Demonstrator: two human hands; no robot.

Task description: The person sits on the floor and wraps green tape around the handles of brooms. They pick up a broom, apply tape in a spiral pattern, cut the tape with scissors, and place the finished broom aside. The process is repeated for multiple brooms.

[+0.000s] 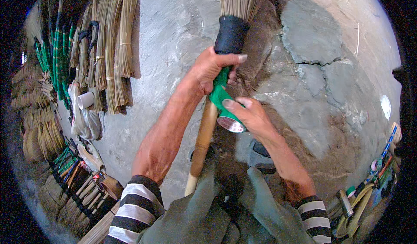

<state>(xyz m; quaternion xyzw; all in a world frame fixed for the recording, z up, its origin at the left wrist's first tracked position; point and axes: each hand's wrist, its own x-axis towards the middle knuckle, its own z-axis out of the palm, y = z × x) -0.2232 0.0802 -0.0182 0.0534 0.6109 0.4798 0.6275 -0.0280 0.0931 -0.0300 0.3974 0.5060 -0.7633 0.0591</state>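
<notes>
A broom with a pale wooden handle slants up from between my legs to its bundle of straw bristles at the top. Black binding wraps the bristles' neck. Just below that binding, my left hand is closed round the handle, its thumb pointing right. Green tape covers the handle under this hand and runs down to a roll of green tape. My right hand grips the roll, thumb on its outer face. The fingers behind the roll are partly hidden.
Bundles of straw and green-wrapped sticks lie at the left, near a white cup and a plastic bag. More brooms and sticks fill the lower left. Tools and a metal tube lie lower right. The concrete floor is cracked.
</notes>
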